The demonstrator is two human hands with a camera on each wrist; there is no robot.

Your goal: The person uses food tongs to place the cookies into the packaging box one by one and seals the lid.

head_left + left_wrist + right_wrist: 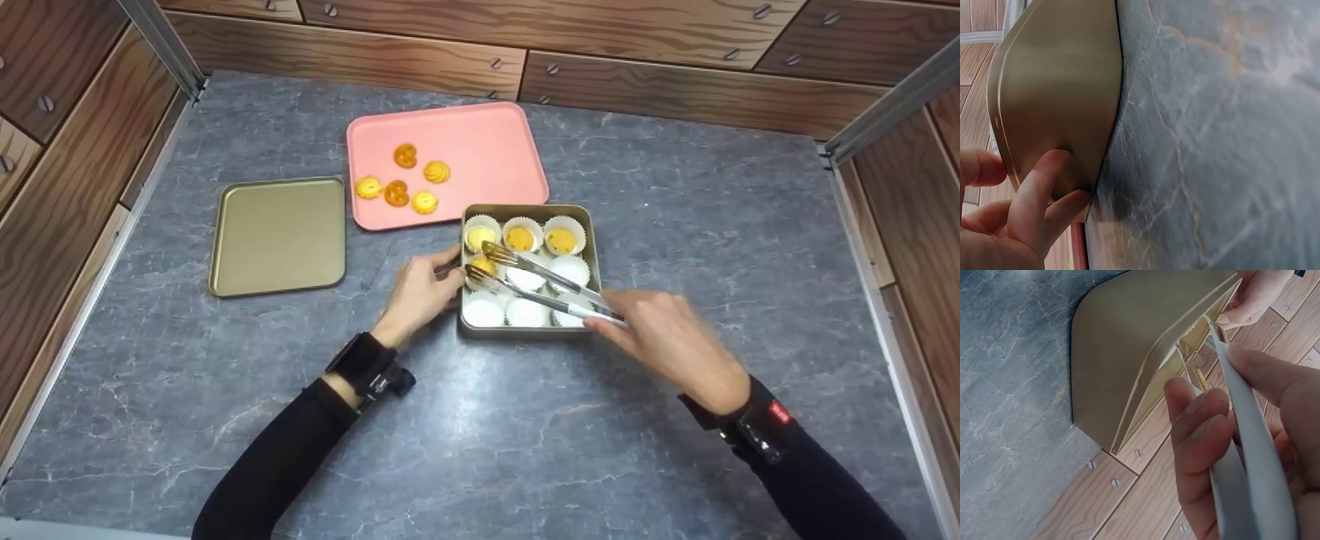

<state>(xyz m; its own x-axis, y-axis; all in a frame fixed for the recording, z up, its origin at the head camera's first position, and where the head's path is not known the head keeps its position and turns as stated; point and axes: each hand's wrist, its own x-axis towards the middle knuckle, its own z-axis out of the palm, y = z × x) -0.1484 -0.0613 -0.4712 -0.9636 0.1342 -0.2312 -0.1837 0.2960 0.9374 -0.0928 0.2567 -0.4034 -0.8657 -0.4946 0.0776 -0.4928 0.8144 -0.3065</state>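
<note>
A gold square tin [525, 332] holds rows of white paper cups [568, 271]. Cookies [519, 239] fill the three cups of its far row. Another yellow cookie [482, 264] lies in the left cup of the middle row, with the tong heads on either side of it. My right hand [667, 337] grips the metal tongs [1258, 455] by their arms, which stand slightly apart. The left hand [420, 294] rests its fingers on the tin's left wall; in the left wrist view, fingertips [1055, 160] press the outer side near a corner.
Behind the tin, a pink tray [487, 154] carries several cookies, among them a pretzel-shaped one [405, 155] and a swirled one [436, 172]. A gold lid [281, 236] lies on the grey marbled table [480, 450] to the left. Wood-patterned panels [375, 49] border the table.
</note>
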